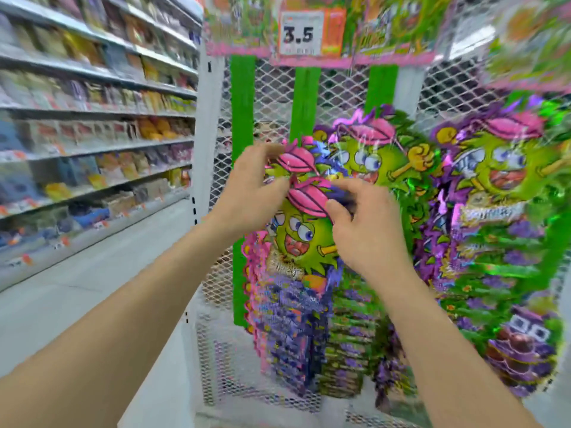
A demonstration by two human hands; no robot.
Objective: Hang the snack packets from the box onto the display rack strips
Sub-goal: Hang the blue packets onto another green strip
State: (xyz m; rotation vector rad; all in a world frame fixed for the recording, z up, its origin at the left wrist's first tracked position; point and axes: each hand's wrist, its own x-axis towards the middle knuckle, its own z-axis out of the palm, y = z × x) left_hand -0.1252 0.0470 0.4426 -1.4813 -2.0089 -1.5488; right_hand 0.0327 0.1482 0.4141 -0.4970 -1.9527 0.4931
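A snack packet (296, 239) with a green cartoon face and a pink leaf-shaped top hangs in front of the white mesh rack (272, 88). My left hand (256, 186) pinches its top left by the pink leaf. My right hand (361, 223) pinches the pink top from the right. Behind it, more of the same packets (380, 162) hang in columns on green display strips (242, 97). The strip under the packet I hold is mostly hidden by the packets. The box is out of view.
A price tag reading 3.5 (301, 34) hangs above the rack. Store shelves (92, 125) full of goods run along the left, with a grey aisle floor (61, 304) below. Another column of packets (500, 230) fills the right side.
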